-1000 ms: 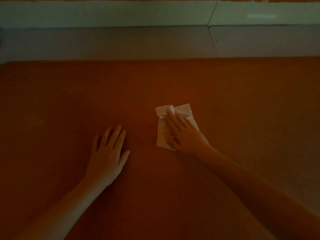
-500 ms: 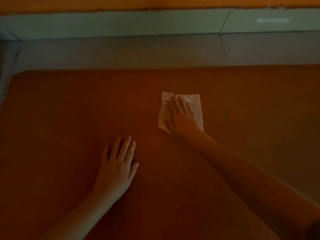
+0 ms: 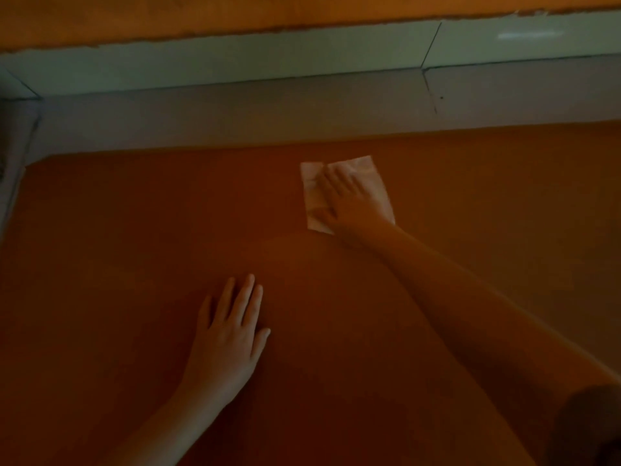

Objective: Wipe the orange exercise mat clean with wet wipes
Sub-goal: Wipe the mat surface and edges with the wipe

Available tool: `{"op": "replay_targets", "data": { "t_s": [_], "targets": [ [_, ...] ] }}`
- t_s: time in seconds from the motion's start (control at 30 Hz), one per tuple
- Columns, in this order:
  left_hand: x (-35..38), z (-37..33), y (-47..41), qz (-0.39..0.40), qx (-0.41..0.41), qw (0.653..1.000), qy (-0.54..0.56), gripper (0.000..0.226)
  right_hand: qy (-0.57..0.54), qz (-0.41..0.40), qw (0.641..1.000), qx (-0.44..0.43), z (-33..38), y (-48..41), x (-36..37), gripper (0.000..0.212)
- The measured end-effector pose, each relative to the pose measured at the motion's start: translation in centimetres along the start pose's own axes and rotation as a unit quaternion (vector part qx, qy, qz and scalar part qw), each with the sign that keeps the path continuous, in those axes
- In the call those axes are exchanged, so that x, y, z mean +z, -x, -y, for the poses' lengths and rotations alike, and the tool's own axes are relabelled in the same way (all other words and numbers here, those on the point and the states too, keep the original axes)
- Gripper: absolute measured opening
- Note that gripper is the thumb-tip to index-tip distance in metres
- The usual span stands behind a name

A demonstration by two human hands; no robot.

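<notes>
The orange exercise mat fills most of the dim head view, its far edge running across the upper middle. A white wet wipe lies flat on the mat near that far edge. My right hand presses on the wipe with straight fingers and covers its middle. My left hand rests flat on the mat nearer to me, to the left, with fingers straight and nothing under it but mat.
Beyond the mat runs a strip of grey tiled floor, then a pale skirting tile at the foot of an orange wall. The mat's left corner sits near another floor strip. The light is low.
My right hand has pushed the wipe away from me toward the mat's far edge. My left hand has stayed flat on the mat. The camera has tilted up, showing more wall.
</notes>
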State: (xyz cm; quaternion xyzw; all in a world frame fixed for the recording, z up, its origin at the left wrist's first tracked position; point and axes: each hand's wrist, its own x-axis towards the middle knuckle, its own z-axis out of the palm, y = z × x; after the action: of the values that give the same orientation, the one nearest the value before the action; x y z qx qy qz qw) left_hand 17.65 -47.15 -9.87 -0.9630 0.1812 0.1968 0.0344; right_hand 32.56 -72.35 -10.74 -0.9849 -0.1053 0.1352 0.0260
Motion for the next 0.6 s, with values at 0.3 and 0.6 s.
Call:
{"op": "replay_targets", "data": {
  "t_s": [0.3, 0.6],
  "targets": [
    [0.0, 0.0, 0.2, -0.001, -0.001, 1.000, 0.001, 0.070, -0.044, 0.024, 0.983, 0.175, -3.1, -2.4, -1.0, 0.070],
    [-0.1, 0.0, 0.2, -0.014, 0.003, 1.000, -0.007, 0.068, -0.071, -0.012, 0.981, 0.181, -5.6, -0.4, -0.5, 0.072]
  ]
}}
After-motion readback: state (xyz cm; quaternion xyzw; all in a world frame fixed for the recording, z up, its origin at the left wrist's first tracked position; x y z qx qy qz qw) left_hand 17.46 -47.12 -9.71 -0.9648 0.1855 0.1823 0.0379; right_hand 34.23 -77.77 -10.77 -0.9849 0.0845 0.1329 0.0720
